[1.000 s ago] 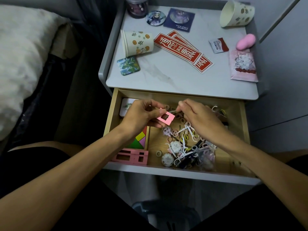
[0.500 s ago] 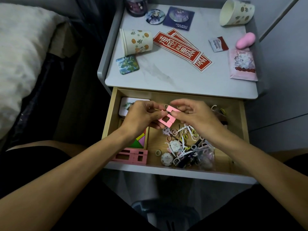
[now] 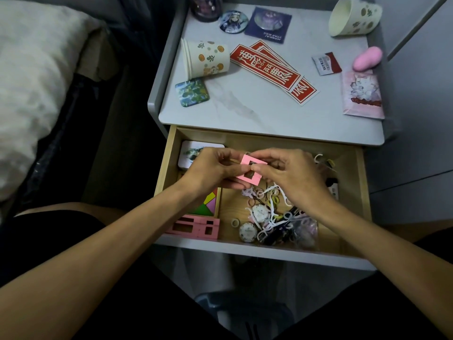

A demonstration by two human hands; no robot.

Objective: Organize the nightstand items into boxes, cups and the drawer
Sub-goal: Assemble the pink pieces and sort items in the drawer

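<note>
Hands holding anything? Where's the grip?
Both: left hand and right hand pinch small pink flat pieces with square holes by their side edges.

Single head-worn camera, wide-angle, looking forward and steeply down from above person's lap. Facing nightstand (image 3: pixel 257 114) front-on, with open drawer (image 3: pixel 269 251) lying just below frame centre. Sitting close: forearms entering from both bottom corners, left hand (image 3: pixel 208 170) and right hand (image 3: pixel 294 175) meeting mid-frame over drawer, pinching pink piece (image 3: pixel 253 160). Nightstand top filling upper middle, its back edge reaching top border. Bed (image 3: pixel 31 82) taking up left side. Straight lines bending toward right edge.
</note>
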